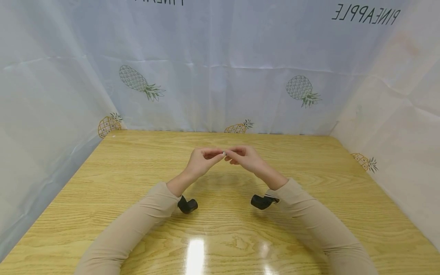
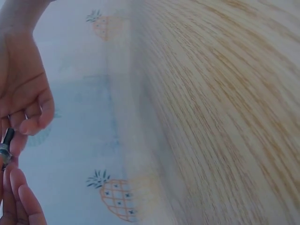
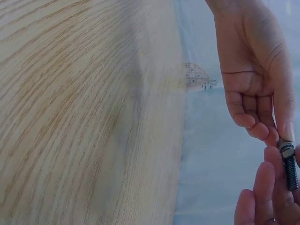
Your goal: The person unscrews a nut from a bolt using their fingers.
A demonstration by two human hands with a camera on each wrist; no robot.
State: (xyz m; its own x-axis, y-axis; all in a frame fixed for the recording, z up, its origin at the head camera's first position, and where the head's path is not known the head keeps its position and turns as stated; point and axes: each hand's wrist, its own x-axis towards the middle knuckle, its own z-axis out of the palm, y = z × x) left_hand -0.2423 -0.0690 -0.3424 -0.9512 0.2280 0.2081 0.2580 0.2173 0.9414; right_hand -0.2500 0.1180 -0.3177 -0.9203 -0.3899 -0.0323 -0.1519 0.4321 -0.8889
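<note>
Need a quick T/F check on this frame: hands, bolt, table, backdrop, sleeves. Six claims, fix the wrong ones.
1. The left hand and right hand both hold the bolt. True.
2. The bolt lies on the table. False: it is held above it, between the fingertips.
3. The bolt is smooth all along its length. False: the right wrist view shows threads.
4. The curtain behind carries pineapple prints. True.
5. Both sleeves are black. False: they are beige.
6. The table shows wood grain. True.
</note>
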